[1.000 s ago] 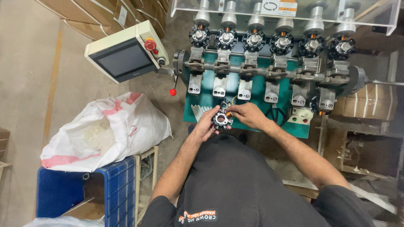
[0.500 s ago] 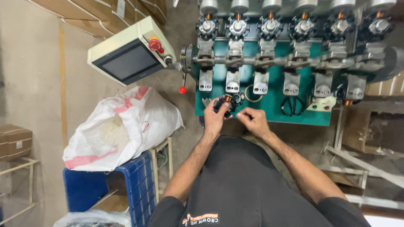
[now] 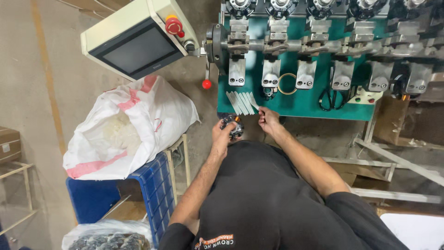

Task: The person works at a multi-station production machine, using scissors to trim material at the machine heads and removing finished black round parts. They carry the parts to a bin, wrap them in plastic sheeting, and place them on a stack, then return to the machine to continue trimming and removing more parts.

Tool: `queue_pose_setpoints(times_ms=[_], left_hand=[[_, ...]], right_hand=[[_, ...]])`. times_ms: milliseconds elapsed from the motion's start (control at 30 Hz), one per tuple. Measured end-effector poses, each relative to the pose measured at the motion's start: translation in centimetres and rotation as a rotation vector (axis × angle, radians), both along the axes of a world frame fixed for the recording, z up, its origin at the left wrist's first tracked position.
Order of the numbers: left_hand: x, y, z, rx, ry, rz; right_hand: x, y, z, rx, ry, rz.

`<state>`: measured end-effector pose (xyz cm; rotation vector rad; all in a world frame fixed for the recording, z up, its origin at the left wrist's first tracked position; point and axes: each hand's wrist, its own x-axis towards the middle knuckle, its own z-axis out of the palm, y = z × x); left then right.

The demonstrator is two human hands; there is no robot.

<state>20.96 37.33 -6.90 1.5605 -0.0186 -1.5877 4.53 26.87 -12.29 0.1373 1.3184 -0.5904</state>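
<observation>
My left hand [image 3: 222, 134] has its fingers curled round a small dark round wound part [image 3: 232, 126], held just below the front edge of the green machine bench [image 3: 296, 104]. My right hand [image 3: 268, 121] pinches its fingers together on the end of one white strip [image 3: 253, 99], part of a fan of white strips [image 3: 240, 103] lying near the bench's front left corner. Further along hang black scissors [image 3: 327, 98]. To the left sit a cream control screen [image 3: 136, 41], a white sack [image 3: 129, 127] and a blue crate [image 3: 155, 192].
</observation>
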Motion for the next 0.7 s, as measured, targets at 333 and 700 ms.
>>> queue_pose_setpoints(times_ms=[333,700], left_hand=[[-3.0,-2.2,7.3,-0.962,-1.076,-0.501],[-9.0,-5.1,6.7,-0.609,0.967,-0.016]], right_hand=[[-5.9,0.8,10.7,-1.044,0.244,0.727],[-11.0,0.2,14.1,-1.501,0.511,0.591]])
